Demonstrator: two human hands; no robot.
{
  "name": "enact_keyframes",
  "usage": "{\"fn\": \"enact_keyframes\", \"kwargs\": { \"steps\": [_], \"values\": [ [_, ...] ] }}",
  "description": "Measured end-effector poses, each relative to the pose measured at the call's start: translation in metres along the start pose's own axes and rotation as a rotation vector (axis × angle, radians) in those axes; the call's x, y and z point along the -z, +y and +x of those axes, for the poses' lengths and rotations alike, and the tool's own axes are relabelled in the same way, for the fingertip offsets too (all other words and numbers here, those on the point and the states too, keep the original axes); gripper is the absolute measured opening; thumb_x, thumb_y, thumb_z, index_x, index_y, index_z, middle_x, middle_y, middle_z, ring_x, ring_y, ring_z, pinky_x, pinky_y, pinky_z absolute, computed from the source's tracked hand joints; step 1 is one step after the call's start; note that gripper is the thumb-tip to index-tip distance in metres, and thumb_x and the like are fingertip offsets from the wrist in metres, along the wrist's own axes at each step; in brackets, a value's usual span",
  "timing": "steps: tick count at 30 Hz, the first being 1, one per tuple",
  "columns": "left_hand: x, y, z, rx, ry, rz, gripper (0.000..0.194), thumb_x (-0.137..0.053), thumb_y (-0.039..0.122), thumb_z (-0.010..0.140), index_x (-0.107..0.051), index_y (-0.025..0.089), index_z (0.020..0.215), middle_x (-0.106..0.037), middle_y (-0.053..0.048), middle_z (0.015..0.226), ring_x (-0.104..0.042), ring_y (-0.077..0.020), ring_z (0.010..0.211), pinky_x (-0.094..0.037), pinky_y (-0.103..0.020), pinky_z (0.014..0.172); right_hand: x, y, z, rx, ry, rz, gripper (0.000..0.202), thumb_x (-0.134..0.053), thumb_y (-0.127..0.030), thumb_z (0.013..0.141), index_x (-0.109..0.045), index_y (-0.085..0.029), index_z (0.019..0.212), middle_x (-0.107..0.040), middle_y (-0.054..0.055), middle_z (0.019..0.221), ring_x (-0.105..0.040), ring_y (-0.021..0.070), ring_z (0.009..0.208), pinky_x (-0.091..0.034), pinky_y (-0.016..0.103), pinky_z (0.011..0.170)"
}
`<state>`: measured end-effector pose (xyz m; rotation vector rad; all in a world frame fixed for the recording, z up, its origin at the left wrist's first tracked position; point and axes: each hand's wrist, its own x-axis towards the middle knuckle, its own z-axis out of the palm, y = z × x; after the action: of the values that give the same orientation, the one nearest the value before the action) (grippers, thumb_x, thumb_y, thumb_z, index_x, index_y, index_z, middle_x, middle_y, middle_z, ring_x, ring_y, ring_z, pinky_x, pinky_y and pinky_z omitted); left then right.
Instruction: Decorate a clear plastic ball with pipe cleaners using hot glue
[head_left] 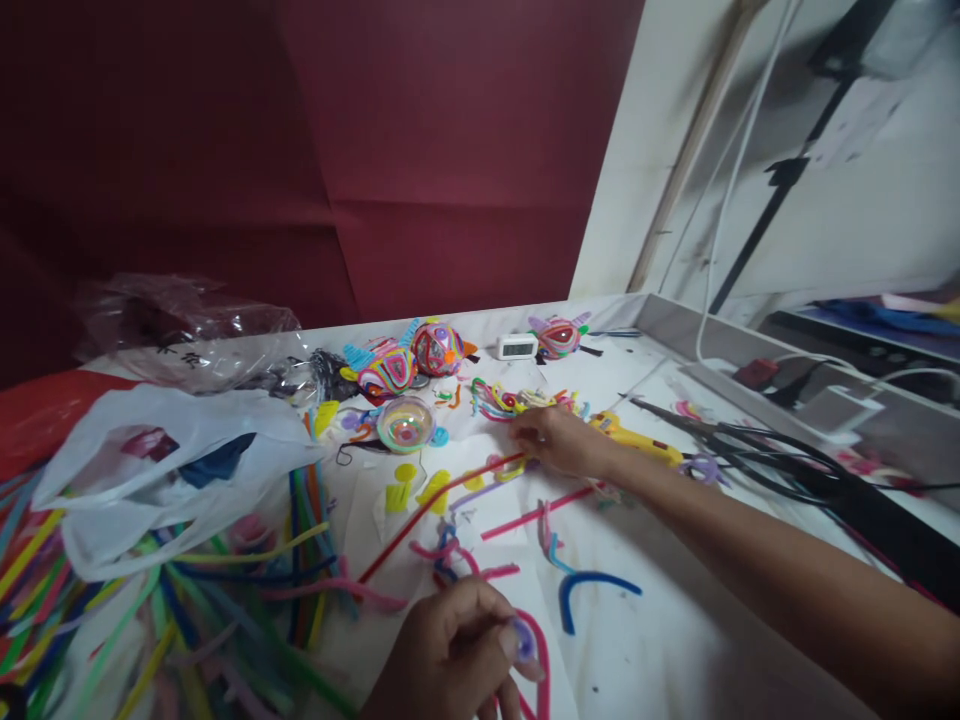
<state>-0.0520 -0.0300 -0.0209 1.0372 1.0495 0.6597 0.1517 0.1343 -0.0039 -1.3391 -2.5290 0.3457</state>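
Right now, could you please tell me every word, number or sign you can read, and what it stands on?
No text reads clearly.
Clear plastic bag: dark characters, too blurred to read.
Small white digital display: too small to read.
Pale sheet at upper right: faint marks, possibly not writing.

Bare right hand (556, 440), slim bare forearm (750, 545), bare left hand (457, 650)
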Motion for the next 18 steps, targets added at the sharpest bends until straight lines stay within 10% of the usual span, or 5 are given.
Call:
{"fn": "enact_keyframes", "kwargs": {
  "steps": [11,18],
  "values": [
    [0.002,0.003,0.002,-0.025,0.096,-0.010,0.030,-0.070,0.043,0.072,-0.056,0.016,0.070,-0.064,0.000,0.054,-0.055,-0.0083,0.040,-0.036,-0.017,0.042,-0.020,-0.016,0.032,0.019,-0.296,-0.068,0.020,-0.059,-0.034,0.091,-0.064,-0.015,0.094,-0.066,0.003,0.095,-0.064,0.0161,0.084,-0.053,0.036,0.076],
    [0.005,0.000,0.005,-0.032,0.128,-0.070,0.033,-0.072,0.044,0.071,-0.057,0.014,0.071,-0.068,-0.002,0.060,-0.058,-0.0087,0.039,-0.038,-0.016,0.039,-0.017,-0.022,0.040,0.005,-0.265,0.003,0.018,-0.058,-0.032,0.092,-0.063,-0.015,0.098,-0.066,0.004,0.098,-0.064,0.0164,0.085,-0.054,0.036,0.077]
  ]
}}
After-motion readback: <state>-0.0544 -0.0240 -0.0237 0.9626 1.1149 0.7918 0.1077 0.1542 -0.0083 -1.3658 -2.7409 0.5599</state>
